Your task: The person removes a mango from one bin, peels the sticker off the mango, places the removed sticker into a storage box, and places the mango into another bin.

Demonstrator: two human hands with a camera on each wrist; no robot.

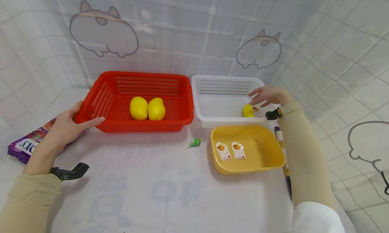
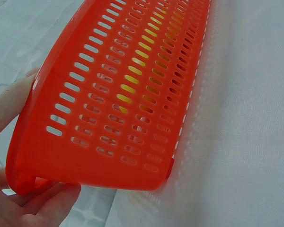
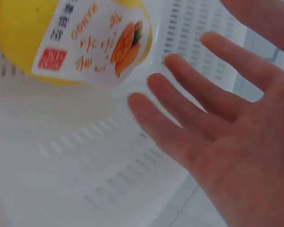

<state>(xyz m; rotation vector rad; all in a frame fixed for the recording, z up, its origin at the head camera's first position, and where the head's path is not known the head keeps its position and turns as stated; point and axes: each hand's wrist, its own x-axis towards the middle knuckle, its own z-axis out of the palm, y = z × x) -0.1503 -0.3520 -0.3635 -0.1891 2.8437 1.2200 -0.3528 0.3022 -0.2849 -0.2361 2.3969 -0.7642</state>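
Note:
My left hand (image 1: 65,129) grips the left end of a red plastic basket (image 1: 146,126), its thumb along the front rim. In the left wrist view its fingers (image 2: 52,204) hold the rim beside the slotted wall. Inside the basket two yellow mangoes (image 1: 138,108) lie side by side. My right hand (image 1: 268,95) is over the right end of a white basket (image 1: 212,119), fingers spread and holding nothing. Close by its fingertips, a yellow mango (image 3: 19,42) bearing a white mango-picture sticker (image 3: 92,42) lies in that basket's front right corner.
A yellow tub (image 1: 258,152) with two mango stickers (image 1: 223,151) stands before the white basket. A green-headed lollipop (image 1: 196,142) lies left of the tub. A purple bag (image 1: 24,147) is under my left forearm; packages (image 1: 281,138) lie beside my right arm.

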